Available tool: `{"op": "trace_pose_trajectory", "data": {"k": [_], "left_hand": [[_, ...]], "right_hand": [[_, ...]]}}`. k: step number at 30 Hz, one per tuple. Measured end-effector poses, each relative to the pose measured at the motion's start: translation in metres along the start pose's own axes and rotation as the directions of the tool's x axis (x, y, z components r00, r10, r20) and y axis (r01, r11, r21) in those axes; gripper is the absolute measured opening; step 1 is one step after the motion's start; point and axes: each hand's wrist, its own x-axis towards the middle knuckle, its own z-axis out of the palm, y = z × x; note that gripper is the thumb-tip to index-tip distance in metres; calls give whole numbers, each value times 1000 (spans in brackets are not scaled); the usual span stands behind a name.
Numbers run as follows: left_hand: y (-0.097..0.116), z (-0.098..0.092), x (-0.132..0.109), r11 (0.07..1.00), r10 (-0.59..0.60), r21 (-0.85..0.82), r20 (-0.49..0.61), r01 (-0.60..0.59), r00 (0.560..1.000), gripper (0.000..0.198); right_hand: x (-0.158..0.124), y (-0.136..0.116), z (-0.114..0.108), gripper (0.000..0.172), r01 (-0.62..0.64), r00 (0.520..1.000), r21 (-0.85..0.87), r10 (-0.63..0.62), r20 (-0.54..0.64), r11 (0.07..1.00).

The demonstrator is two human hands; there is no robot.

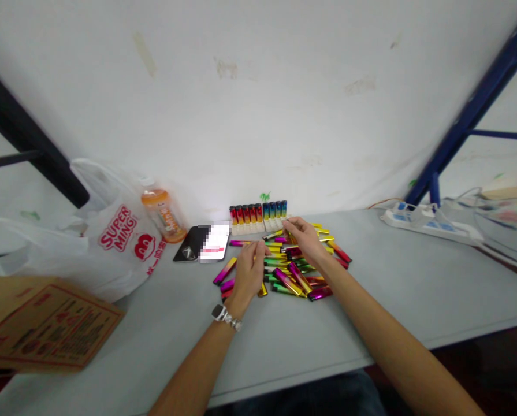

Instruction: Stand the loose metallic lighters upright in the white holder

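A loose pile of shiny, lighter-like sticks [299, 280] in purple, yellow, green and red lies on the table. Behind it, two rows stand upright against the wall: red-orange sticks [246, 214] and blue-yellow sticks [275, 209], both with dark tops and pale lower parts. Over the pile's left side, my left hand [250, 268] has its fingers curled together; whatever they may hold is hidden. My right hand [305, 237] reaches over the back of the pile, thumb and forefinger pinched close to the blue-yellow row. I cannot make out anything between them.
Left of the rows lie a dark flat object [189, 245] and a phone-like device [215, 242]. Farther left are an orange drink bottle [165, 214], a white plastic bag [115, 254] and a cardboard box [54, 329]. A power strip [431, 224] lies right, beside a blue frame post [461, 118].
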Motion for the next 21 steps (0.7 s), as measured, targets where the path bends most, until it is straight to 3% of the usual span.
{"op": "trace_pose_trajectory", "data": {"k": [2,5,8,10,17,21], "left_hand": [[1,0,0,1000,1,5,1,-1,1000,43],[1,-1,1,1000,1,12,-1,-1,1000,44],[0,-1,1,1000,-11,9,-17,11,1000,44],[-1,-2,2,1000,-23,4,-26,23,999,44],[-3,-2,3,999,-34,1,-26,34,999,45],[-5,-1,3,999,-35,1,-17,35,999,45]], "right_hand": [[9,-3,-8,41,-2,1000,-17,2,11,1000],[29,-9,-21,41,47,999,-180,-50,-14,983],[55,-14,-36,37,154,983,-454,-183,-22,878],[72,-16,-44,35,190,975,-545,-221,9,817],[112,-5,-59,22,242,966,-606,-249,74,758],[121,-1,-62,15,274,954,-740,-270,130,615]]}}
